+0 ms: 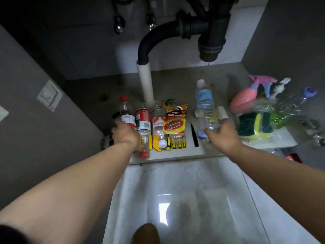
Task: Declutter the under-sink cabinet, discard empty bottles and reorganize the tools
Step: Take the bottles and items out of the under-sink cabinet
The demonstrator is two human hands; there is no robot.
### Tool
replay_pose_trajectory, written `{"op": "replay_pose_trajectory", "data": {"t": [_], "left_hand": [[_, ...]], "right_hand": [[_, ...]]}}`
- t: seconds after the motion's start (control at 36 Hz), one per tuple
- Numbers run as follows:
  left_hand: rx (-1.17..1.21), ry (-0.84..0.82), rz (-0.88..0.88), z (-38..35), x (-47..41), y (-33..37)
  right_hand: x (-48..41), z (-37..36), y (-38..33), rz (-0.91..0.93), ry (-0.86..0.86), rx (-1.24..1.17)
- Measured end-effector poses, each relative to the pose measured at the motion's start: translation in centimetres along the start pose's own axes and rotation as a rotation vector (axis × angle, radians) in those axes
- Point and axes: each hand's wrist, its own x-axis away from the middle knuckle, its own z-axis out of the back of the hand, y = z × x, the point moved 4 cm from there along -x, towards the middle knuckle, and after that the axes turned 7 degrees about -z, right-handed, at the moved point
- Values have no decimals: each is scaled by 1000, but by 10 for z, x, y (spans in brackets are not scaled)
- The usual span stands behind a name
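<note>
Head view, looking down into the open under-sink cabinet. Cabinet floor (177, 80) pale and stained toward the back; black drain trap (209, 30) overhead, white standpipe (146, 81) rising from the floor left of centre.

Left hand (125, 133) at the front-left corner of the cabinet floor, grip curled closed around the lower part of a red-capped cola bottle (125, 111), cap pointing to the back. Just beside it, touching, lies a red-labelled bottle (143, 127), cap toward the front edge. Next along, a clear bottle with white cap (158, 124), also cap-forward.

Over these lies a yellow-and-red blister pack (175, 121); yellow-and-black screwdriver handles (175, 145) show under it at the front edge. A small yellow item with a green top (169, 103) sits behind the pack; cannot tell what it is.

Right hand (223, 132) near the front edge, right of centre, grip wrapped around the base of a blue-labelled water bottle (204, 101), which tilts away toward the back with its white cap farthest. A thin black strip (194, 136) lies on the floor between pack and this hand.

Right side of the floor: pink spray bottle (243, 101) lying down, green-and-yellow sponges (255, 125) in front of it, crumpled clear bottle with a purple cap (290, 103) at the right edge, blurred.
</note>
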Motion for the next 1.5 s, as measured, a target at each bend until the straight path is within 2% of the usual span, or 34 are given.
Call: {"op": "replay_pose_trajectory", "data": {"t": [0.08, 0.19, 0.31, 0.42, 0.56, 0.72, 0.83, 0.92, 1.03, 1.14, 1.19, 1.25, 1.39, 1.5], "left_hand": [[68, -11, -75, 12, 16, 22], [142, -105, -190, 25, 48, 59], [163, -275, -308, 34, 92, 92], [276, -548, -375, 29, 147, 116], [409, -945, -333, -9, 215, 140], [529, -1211, -147, -50, 288, 139], [618, -1334, -40, -77, 325, 131], [644, -1347, -1, -95, 343, 130], [661, -1267, 72, -120, 347, 124], [706, -1209, 155, -138, 341, 117], [636, -1176, 146, -148, 340, 114], [556, -1140, 90, -161, 340, 111], [421, -1030, -82, -189, 321, 104], [228, -1016, -225, -195, 295, 90]], "right_hand": [[12, 38, -1, -28, -10, -144], [35, 101, -2, 8, 20, -354], [61, 160, 8, 1, -4, -600], [86, 204, 31, 12, -31, -678], [107, 233, 64, -31, -90, -729], [124, 235, 88, -121, -101, -817], [126, 220, 110, -186, -22, -813], [129, 200, 131, -253, -67, -790], [131, 180, 157, -260, -215, -800], [139, 161, 191, -324, -592, -606], [140, 153, 211, -372, -678, -583], [135, 146, 227, -394, -616, -522], [94, 126, 269, -443, -230, -175], [61, 113, 290, -443, -91, -117]]}}
